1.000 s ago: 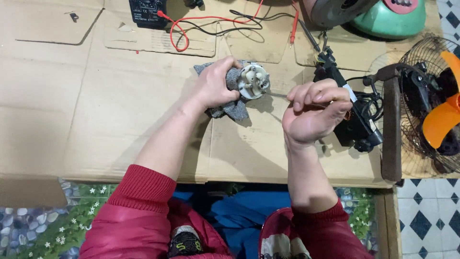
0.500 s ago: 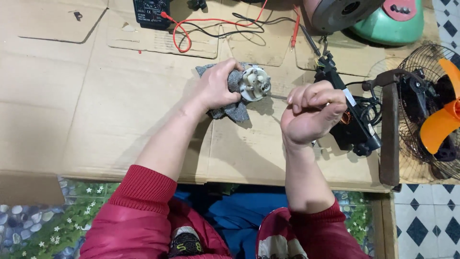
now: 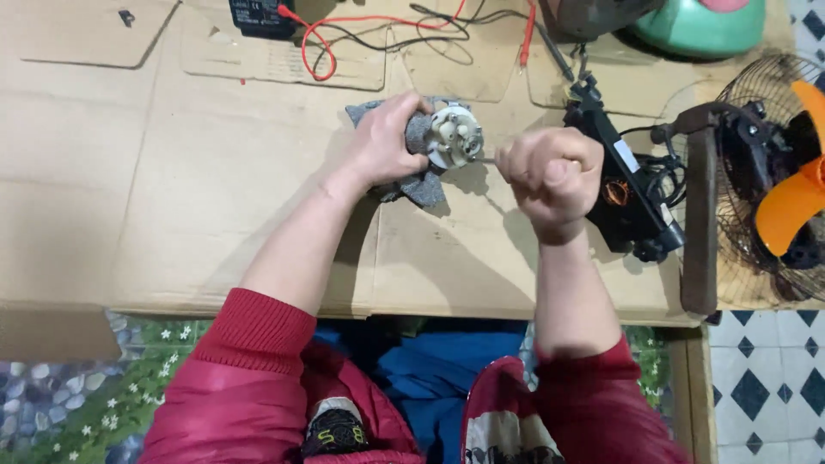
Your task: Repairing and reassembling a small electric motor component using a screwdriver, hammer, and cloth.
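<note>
My left hand [image 3: 384, 142] grips a small silver motor [image 3: 455, 136] through a grey cloth [image 3: 414, 182], holding it on its side on the cardboard-covered table [image 3: 155, 189]. My right hand [image 3: 550, 176] is closed in a fist around a thin tool, likely a screwdriver, whose metal shaft [image 3: 483, 159] reaches left to the motor's end face. The tool's handle is hidden inside the fist.
A black device [image 3: 623, 193] with cables lies right of my right hand. A fan with an orange blade [image 3: 786, 206] and wire guard stands at the far right, beside a rusty bar [image 3: 698, 223]. Red and black test leads [image 3: 344, 39] and a green object [image 3: 700, 26] lie at the back.
My right hand has turned on the tool, the knuckles rolling over, while staying at the motor. The left hand keeps its hold on the motor.
</note>
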